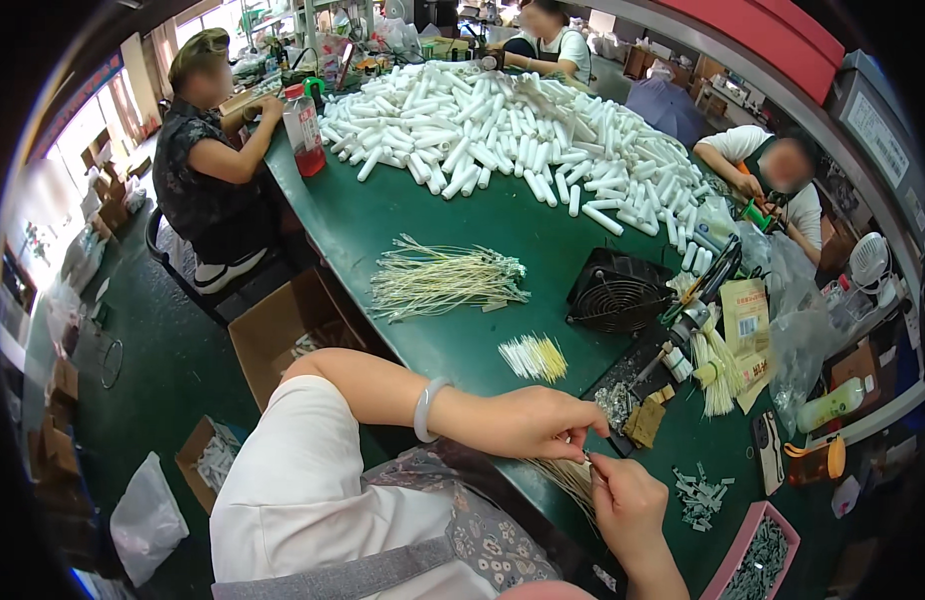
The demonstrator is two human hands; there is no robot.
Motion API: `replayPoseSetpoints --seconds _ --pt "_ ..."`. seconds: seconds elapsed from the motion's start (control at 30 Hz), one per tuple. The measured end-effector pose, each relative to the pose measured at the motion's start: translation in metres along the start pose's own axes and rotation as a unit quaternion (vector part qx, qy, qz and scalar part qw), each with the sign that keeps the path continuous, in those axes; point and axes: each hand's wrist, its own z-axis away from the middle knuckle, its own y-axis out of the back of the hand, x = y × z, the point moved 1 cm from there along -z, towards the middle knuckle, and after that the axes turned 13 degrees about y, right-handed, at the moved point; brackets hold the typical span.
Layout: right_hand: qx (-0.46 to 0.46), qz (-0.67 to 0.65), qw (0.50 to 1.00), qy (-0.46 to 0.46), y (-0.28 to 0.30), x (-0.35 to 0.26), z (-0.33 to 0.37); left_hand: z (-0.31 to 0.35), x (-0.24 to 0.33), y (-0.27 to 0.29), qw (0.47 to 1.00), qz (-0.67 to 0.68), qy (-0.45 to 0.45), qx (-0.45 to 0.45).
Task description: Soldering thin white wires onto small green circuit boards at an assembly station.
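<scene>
My left hand (543, 420), with a pale bangle (430, 408) on its wrist, reaches across to the table's near edge. Its thumb and fingers are pinched together. My right hand (631, 502) is closed too, its thumb and index finger meeting the left fingertips. A tiny dark piece shows between them, too small to name. Just below the hands lies a bundle of thin pale wires (568, 478), partly hidden by them. Close by are a brown sponge-like block (644, 424) and a heap of small grey parts (703, 497).
Many white tubes (463, 120) are heaped on the green table (343, 230). A wire bundle (448, 280), short white and yellow pieces (535, 358), and a black fan (618, 290) lie nearer. A pink box (755, 555) holds small parts. Three other people sit around.
</scene>
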Motion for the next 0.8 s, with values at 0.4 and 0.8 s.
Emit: replayPoseSetpoints --seconds 0.4,0.8 --pt "0.007 0.002 0.999 0.037 -0.001 -0.009 0.002 0.010 0.004 -0.010 0.998 -0.029 -0.063 0.013" --pt "0.058 0.019 0.997 0.037 -0.001 -0.015 0.003 0.023 0.015 0.007 0.991 -0.074 -0.100 0.057"
